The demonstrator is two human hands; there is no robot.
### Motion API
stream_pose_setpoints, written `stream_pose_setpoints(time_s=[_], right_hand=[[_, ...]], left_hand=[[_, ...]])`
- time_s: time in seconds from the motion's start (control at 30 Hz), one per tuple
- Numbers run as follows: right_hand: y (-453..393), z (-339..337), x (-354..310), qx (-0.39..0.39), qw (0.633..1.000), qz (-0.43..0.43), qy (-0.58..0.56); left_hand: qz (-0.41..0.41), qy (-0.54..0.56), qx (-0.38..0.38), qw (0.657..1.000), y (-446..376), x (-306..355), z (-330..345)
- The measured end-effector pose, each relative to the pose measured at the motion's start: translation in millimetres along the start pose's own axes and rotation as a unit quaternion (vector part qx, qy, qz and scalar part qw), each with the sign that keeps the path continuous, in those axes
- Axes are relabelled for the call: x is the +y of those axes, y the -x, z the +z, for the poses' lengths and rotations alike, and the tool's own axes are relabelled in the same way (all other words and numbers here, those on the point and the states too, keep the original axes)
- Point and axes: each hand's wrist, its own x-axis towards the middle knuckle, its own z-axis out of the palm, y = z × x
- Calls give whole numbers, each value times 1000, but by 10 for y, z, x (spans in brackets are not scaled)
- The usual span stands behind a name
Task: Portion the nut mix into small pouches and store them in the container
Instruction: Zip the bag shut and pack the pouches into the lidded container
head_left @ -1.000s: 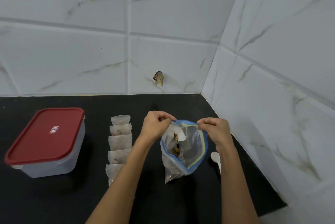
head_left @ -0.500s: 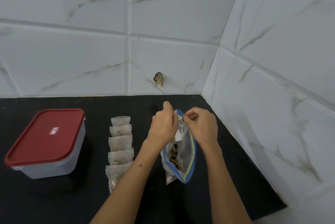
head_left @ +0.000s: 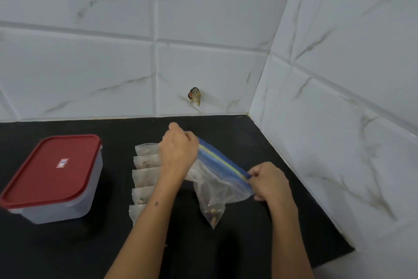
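A clear zip bag of nut mix (head_left: 214,190) with a blue and yellow seal strip hangs above the black counter. My left hand (head_left: 178,152) pinches the far end of the strip. At the near end my right hand (head_left: 269,180) pinches the same strip, which runs straight and looks pressed together between them. A few nuts lie in the bag's bottom corner. Several small filled pouches (head_left: 144,173) lie in an overlapping column just left of my left forearm. The clear container with a red lid (head_left: 56,177) stands at the left, lid on.
The black counter (head_left: 237,244) meets white marble-tiled walls at the back and right, forming a corner. A small brownish object (head_left: 194,96) sticks out of the back wall above the counter. The counter's front right edge ends near my right forearm.
The bag's mouth was held open a second ago, then pinched together. My right hand has since slid right along the seal strip, and the bag is now stretched flat between both hands.
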Motion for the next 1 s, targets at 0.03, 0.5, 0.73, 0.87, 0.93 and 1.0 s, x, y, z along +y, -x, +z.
stream_pose_setpoints(time_s=[0.03,0.5,0.73,0.87,0.93,1.0], right_hand=[[-3,-34,1,23,1000,-6,9],[-77,-169,-92,129,972,-158,-116],[-185,-11,-425,40,962,-266,-45],[-198,-55,-369,36,961,-256,-97],[-190,-77,-371,30,963,-249,-103],[-193,-94,-376,24,964,-247,-100]], left_hand=[[16,-7,6,1000,12,-34,-38],[90,278,-109,950,170,-347,-38],[108,334,-175,920,198,-334,-39],[87,165,-268,945,173,-467,-62],[58,44,-338,939,175,-530,-36],[45,12,-342,939,165,-601,49]])
